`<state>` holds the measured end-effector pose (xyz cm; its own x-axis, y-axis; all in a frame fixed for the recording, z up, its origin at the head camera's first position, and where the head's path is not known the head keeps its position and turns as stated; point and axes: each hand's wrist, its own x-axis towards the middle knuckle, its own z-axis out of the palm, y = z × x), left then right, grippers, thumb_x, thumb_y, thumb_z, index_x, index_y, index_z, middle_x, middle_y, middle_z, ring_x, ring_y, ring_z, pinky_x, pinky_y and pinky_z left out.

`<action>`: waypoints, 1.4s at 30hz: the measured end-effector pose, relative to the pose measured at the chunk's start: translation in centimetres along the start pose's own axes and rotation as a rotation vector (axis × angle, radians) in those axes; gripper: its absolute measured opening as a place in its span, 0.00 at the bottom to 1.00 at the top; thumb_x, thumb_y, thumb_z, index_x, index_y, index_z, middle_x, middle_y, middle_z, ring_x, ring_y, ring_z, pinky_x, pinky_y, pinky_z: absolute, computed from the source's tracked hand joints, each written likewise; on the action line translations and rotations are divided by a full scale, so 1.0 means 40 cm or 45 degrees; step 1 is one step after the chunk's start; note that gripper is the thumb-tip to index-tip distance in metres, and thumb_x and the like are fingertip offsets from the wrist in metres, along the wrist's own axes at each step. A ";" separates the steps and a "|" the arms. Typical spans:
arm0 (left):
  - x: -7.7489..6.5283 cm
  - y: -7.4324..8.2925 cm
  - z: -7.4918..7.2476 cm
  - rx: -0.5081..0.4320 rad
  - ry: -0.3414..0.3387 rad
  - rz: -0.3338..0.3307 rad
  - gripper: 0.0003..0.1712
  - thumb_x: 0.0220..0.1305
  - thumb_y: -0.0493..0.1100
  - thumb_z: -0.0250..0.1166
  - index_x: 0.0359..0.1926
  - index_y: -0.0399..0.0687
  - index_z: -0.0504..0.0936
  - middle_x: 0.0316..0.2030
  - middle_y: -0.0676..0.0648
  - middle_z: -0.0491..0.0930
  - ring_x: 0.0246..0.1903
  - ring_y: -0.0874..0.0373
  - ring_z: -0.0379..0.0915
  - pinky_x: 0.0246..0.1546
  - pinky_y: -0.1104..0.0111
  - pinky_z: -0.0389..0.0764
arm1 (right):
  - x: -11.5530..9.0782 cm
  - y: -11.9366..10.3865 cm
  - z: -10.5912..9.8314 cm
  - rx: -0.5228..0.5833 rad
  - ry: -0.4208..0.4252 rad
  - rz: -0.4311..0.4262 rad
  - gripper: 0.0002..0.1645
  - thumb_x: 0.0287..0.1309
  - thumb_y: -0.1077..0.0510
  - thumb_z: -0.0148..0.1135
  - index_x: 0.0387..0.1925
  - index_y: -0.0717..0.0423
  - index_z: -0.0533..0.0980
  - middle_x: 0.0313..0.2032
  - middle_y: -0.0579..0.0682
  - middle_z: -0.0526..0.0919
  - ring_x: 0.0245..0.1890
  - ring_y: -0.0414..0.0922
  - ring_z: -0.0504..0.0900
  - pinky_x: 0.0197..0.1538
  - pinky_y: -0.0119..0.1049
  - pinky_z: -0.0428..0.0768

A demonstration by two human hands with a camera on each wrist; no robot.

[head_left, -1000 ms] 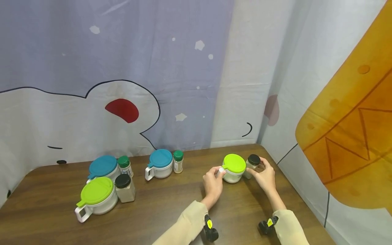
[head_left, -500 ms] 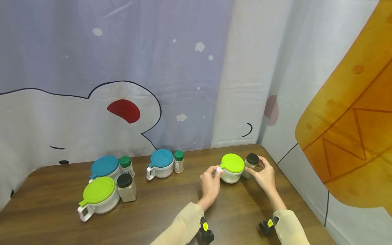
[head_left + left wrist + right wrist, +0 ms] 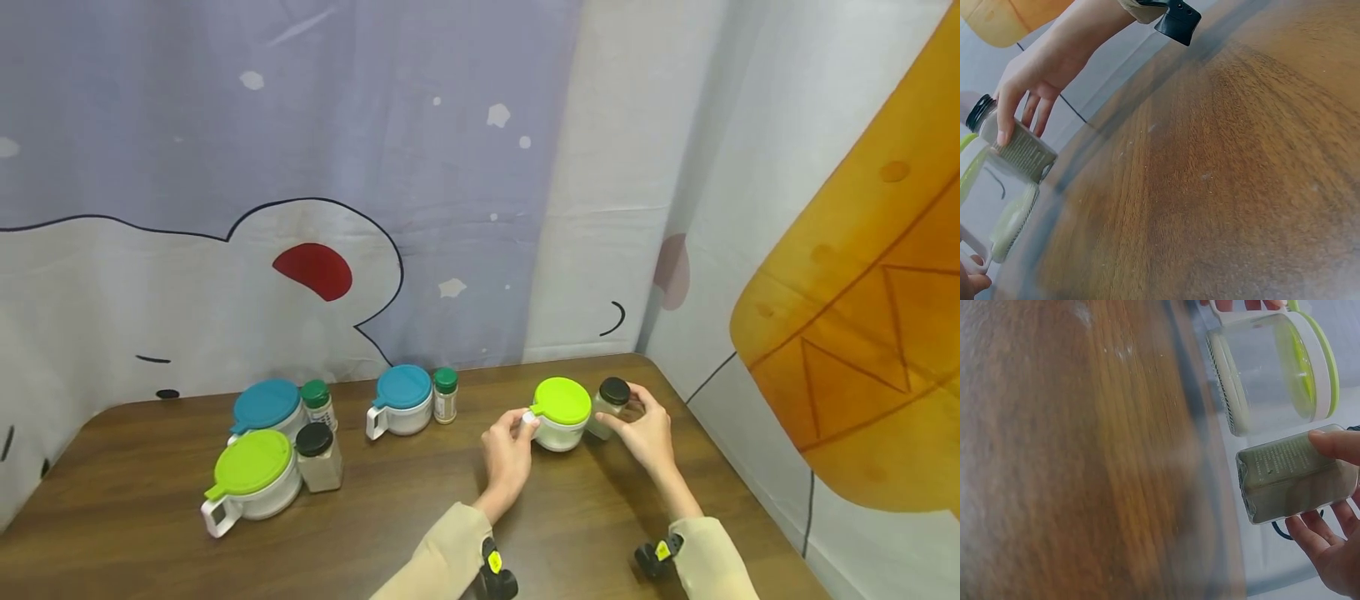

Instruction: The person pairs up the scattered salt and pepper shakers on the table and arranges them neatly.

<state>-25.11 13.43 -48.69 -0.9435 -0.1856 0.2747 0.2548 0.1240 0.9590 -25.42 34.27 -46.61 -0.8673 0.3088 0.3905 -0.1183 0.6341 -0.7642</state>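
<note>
By its white handle, my left hand (image 3: 507,454) pinches a clear container with a lime green lid (image 3: 562,402), at the right of the table in the head view. Right beside it, my right hand (image 3: 647,429) grips a square clear spice jar (image 3: 606,408) with a black cap, thumb on one side and fingers on the other. Grey-beige powder shows through the jar (image 3: 1297,478) in the right wrist view, where the container (image 3: 1266,375) looks see-through with a pale base. From the left wrist view, the jar (image 3: 1019,147) leans close behind the container.
At the left stand another lime-lidded container (image 3: 258,483), a blue-lidded one (image 3: 268,407), a black-capped jar (image 3: 320,462) and a green-capped shaker (image 3: 321,408). Nearer the middle, a second blue-lidded container (image 3: 405,404) stands beside a green-capped shaker (image 3: 446,398). A printed curtain (image 3: 465,192) hangs behind the table.
Both hands have shifted a little to the left, with the lime-lidded container and the black-capped jar still held side by side. The head view has also turned slightly.
</note>
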 end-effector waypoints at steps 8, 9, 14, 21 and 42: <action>-0.004 -0.008 -0.019 -0.010 -0.007 -0.011 0.11 0.56 0.38 0.69 0.41 0.38 0.85 0.39 0.39 0.87 0.40 0.49 0.85 0.40 0.66 0.85 | -0.008 -0.010 0.007 -0.019 -0.019 0.016 0.34 0.38 0.60 0.79 0.51 0.56 0.76 0.43 0.55 0.85 0.44 0.46 0.82 0.45 0.31 0.78; -0.004 -0.009 -0.021 -0.011 -0.004 -0.012 0.11 0.56 0.37 0.69 0.41 0.38 0.85 0.39 0.39 0.87 0.40 0.49 0.85 0.40 0.66 0.85 | -0.010 -0.012 0.007 -0.020 -0.022 0.017 0.34 0.38 0.60 0.79 0.51 0.56 0.76 0.43 0.56 0.86 0.44 0.47 0.82 0.46 0.34 0.78; -0.005 -0.012 -0.034 -0.020 0.003 -0.023 0.11 0.56 0.37 0.69 0.41 0.38 0.85 0.39 0.39 0.86 0.40 0.49 0.85 0.40 0.66 0.85 | -0.018 -0.017 0.011 0.002 -0.031 0.016 0.34 0.38 0.61 0.79 0.52 0.57 0.76 0.43 0.57 0.85 0.45 0.52 0.83 0.51 0.43 0.77; -0.006 -0.006 -0.048 -0.042 0.002 -0.029 0.11 0.57 0.36 0.68 0.42 0.37 0.84 0.40 0.38 0.86 0.40 0.48 0.85 0.40 0.67 0.85 | -0.026 -0.026 0.019 -0.006 -0.031 0.012 0.33 0.37 0.60 0.79 0.50 0.54 0.77 0.42 0.53 0.86 0.40 0.36 0.81 0.45 0.29 0.78; -0.018 -0.001 -0.095 -0.047 0.042 -0.064 0.12 0.58 0.36 0.67 0.43 0.36 0.84 0.42 0.36 0.85 0.43 0.46 0.84 0.43 0.64 0.84 | -0.048 -0.052 0.054 0.041 -0.075 -0.003 0.34 0.36 0.60 0.80 0.51 0.55 0.77 0.41 0.53 0.86 0.42 0.39 0.80 0.47 0.34 0.81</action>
<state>-23.65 9.85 -48.68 -0.9480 -0.2225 0.2275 0.2154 0.0775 0.9734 -24.57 30.84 -46.89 -0.8939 0.2642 0.3621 -0.1353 0.6112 -0.7799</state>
